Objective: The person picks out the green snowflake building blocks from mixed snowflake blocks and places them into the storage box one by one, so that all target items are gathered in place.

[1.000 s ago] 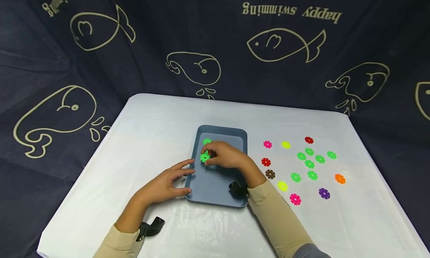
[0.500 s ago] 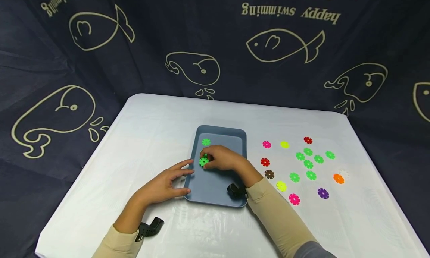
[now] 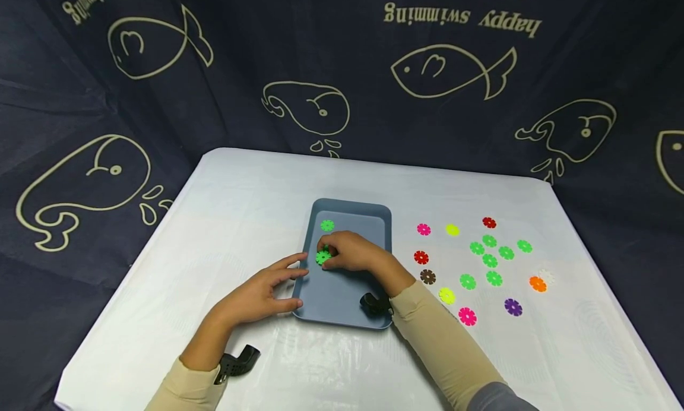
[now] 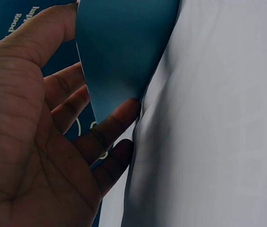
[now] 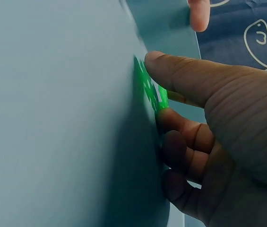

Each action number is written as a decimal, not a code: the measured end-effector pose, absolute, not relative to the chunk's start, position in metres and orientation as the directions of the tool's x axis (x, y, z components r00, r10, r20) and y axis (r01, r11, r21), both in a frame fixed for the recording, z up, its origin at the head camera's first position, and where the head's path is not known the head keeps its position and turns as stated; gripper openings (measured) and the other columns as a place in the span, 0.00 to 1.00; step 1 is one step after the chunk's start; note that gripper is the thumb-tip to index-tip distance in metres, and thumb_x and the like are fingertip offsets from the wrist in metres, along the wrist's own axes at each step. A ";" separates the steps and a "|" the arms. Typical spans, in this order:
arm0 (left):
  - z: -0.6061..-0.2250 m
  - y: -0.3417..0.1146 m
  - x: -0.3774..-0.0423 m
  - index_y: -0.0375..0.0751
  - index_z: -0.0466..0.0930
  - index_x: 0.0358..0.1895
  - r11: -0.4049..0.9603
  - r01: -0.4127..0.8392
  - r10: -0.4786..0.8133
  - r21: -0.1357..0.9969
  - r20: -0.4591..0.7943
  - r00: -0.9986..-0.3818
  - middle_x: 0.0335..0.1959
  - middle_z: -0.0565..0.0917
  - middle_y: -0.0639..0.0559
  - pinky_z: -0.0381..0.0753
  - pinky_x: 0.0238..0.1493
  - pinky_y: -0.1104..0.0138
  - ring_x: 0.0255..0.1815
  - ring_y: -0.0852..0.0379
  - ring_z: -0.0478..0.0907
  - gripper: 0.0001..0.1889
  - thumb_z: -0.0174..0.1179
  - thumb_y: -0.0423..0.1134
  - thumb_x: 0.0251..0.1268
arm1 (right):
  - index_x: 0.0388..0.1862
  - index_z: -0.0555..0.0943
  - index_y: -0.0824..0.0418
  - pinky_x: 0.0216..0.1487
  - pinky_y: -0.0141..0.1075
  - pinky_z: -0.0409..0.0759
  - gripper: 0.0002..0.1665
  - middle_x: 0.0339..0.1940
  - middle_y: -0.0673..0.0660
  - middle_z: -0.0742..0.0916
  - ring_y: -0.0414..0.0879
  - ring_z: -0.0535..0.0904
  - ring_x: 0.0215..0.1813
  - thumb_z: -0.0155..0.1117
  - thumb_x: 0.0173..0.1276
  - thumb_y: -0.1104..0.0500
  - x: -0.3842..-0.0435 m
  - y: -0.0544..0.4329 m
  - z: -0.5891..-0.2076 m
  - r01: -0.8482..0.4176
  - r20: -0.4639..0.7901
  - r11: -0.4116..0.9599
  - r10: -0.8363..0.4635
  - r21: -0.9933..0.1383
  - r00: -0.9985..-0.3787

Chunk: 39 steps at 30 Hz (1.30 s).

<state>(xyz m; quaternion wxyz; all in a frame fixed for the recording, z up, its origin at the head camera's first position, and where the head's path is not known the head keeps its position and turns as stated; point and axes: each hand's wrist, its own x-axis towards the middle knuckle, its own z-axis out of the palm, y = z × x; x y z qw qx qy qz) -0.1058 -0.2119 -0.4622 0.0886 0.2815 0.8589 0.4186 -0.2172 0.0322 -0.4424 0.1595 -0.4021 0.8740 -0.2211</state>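
Observation:
In the head view a blue-grey tray [image 3: 342,307] holds green notched discs. One green disc [image 3: 327,225] lies flat near its far left corner. My right hand [image 3: 355,253] reaches into the tray and pinches another green disc [image 3: 323,257] between thumb and fingers. The right wrist view shows this notched disc [image 5: 145,82] slightly tilted, close to the tray floor, with a second bit of green [image 5: 163,97] behind it, partly hidden by the fingers. My left hand [image 3: 264,293] is spread at the tray's left side, its fingertips at the wall [image 4: 124,52].
Right of the tray, several loose green discs [image 3: 489,260] lie on the white tabletop [image 3: 240,191], among red [image 3: 421,257], pink [image 3: 467,316], yellow [image 3: 446,296], brown, purple [image 3: 513,307], orange and white ones. A dark printed cloth [image 3: 369,60] hangs behind the table.
My right hand has moved slightly down and toward the near side of the tray with the green disc, uncovering more of the far green disc. The left hand stays in place.

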 end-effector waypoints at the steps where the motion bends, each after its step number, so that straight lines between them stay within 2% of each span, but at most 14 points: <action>1: -0.462 -0.212 -0.106 0.41 0.75 0.67 0.491 0.407 0.557 0.770 0.083 -0.827 0.78 0.59 0.53 0.68 0.67 0.50 0.76 0.51 0.57 0.32 0.70 0.51 0.62 | 0.49 0.82 0.54 0.37 0.35 0.73 0.16 0.30 0.46 0.80 0.41 0.74 0.34 0.74 0.64 0.55 -0.217 0.032 -0.443 -0.632 -0.101 0.580 -0.773 -0.514 -0.626; 10: -0.462 -0.212 -0.106 0.41 0.75 0.67 0.487 0.402 0.553 0.775 0.083 -0.829 0.78 0.59 0.56 0.68 0.66 0.50 0.76 0.52 0.57 0.32 0.70 0.51 0.62 | 0.51 0.82 0.56 0.42 0.37 0.76 0.18 0.35 0.49 0.82 0.43 0.76 0.38 0.74 0.64 0.55 -0.218 0.032 -0.443 -0.623 -0.106 0.587 -0.766 -0.518 -0.634; 20: -0.461 -0.212 -0.105 0.41 0.75 0.67 0.482 0.385 0.551 0.787 0.069 -0.831 0.78 0.58 0.59 0.67 0.67 0.50 0.76 0.54 0.56 0.32 0.69 0.52 0.62 | 0.52 0.82 0.56 0.44 0.37 0.75 0.18 0.36 0.49 0.82 0.43 0.76 0.39 0.74 0.64 0.55 -0.219 0.034 -0.443 -0.604 -0.115 0.589 -0.760 -0.538 -0.639; 26: -0.461 -0.212 -0.106 0.41 0.75 0.67 0.480 0.389 0.554 0.787 0.072 -0.829 0.78 0.59 0.56 0.67 0.67 0.50 0.76 0.54 0.56 0.33 0.69 0.53 0.62 | 0.52 0.82 0.58 0.43 0.37 0.75 0.18 0.35 0.50 0.81 0.43 0.75 0.39 0.73 0.65 0.57 -0.217 0.038 -0.436 -0.598 -0.099 0.563 -0.770 -0.570 -0.631; 31: -0.461 -0.212 -0.105 0.41 0.76 0.67 0.484 0.389 0.550 0.784 0.074 -0.832 0.78 0.59 0.57 0.66 0.67 0.49 0.76 0.54 0.56 0.32 0.70 0.52 0.62 | 0.53 0.82 0.58 0.42 0.38 0.75 0.17 0.36 0.51 0.82 0.44 0.75 0.38 0.72 0.66 0.58 -0.215 0.040 -0.430 -0.582 -0.082 0.562 -0.757 -0.587 -0.649; 39: -0.461 -0.211 -0.105 0.41 0.76 0.67 0.482 0.404 0.552 0.778 0.088 -0.829 0.77 0.60 0.54 0.66 0.67 0.47 0.76 0.49 0.57 0.31 0.69 0.50 0.63 | 0.56 0.81 0.61 0.39 0.37 0.75 0.20 0.33 0.50 0.80 0.44 0.74 0.36 0.70 0.67 0.58 -0.210 0.046 -0.414 -0.610 -0.032 0.559 -0.751 -0.562 -0.659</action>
